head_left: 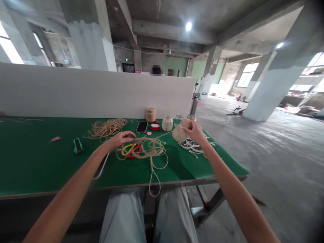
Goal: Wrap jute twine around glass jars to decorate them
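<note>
My right hand [194, 131] grips a glass jar [179, 133] partly wrapped in twine, held tilted just above the green table [37, 158]. A strand of jute twine [162, 135] runs from the jar to my left hand [123, 137], which pinches it over a loose coil of twine [152, 150]. Red and yellow scissors [130, 149] lie under that coil, next to my left hand. One end of the twine hangs over the table's front edge.
Another twine heap [107, 127] lies behind my left hand. A phone [141, 127], red tape roll [155, 127], twine-covered jar [150, 114], more jars [167, 123] and white strips [192, 145] surround the work. A white partition [88, 91] backs the table; concrete floor lies right.
</note>
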A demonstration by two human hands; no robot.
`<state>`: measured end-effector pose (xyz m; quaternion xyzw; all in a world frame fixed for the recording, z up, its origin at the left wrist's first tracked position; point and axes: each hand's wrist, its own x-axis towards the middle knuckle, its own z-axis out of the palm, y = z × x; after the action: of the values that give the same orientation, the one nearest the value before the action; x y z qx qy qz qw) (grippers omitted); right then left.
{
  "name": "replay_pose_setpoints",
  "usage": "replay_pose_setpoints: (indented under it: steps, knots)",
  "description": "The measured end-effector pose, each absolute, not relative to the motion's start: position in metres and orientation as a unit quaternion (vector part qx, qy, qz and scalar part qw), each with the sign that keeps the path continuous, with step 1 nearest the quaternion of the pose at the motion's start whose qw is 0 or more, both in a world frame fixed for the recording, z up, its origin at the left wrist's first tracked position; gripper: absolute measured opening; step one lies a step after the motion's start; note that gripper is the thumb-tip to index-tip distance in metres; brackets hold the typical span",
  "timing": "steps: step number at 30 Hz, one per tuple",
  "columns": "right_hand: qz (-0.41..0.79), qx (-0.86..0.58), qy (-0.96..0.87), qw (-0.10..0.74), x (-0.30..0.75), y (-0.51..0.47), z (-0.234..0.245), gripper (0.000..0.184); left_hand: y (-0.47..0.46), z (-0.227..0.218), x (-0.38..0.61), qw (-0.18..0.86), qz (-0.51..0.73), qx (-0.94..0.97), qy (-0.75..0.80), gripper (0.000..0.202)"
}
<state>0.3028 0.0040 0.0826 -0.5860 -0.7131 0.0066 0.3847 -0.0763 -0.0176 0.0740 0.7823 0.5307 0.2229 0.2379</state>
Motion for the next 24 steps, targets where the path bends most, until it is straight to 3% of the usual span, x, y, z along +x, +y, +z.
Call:
replay_pose_setpoints:
  steps: [2,5,13,19,24]
  knots:
    - [0.0,-0.593,-0.705,0.39,0.306,0.008,0.088,0.032,-0.011,0.074,-0.095,0.203,0.197,0.781,0.557,0.035]
    - [-0.012,-0.605,-0.69,0.397,0.314,0.012,0.097,0.032,-0.002,0.077,-0.124,0.055,0.136,0.763,0.63,0.029]
    - [-0.05,-0.627,-0.664,0.404,0.338,0.027,0.113,0.031,0.019,0.115,-0.185,-0.153,0.171,0.643,0.731,0.032]
    - [-0.087,-0.645,-0.649,0.393,0.357,0.034,0.114,0.035,0.052,0.123,-0.221,-0.177,0.115,0.633,0.745,0.033]
    - [-0.07,-0.623,-0.675,0.388,0.344,0.039,0.118,0.036,0.074,0.095,-0.167,-0.155,0.085,0.71,0.682,0.036]
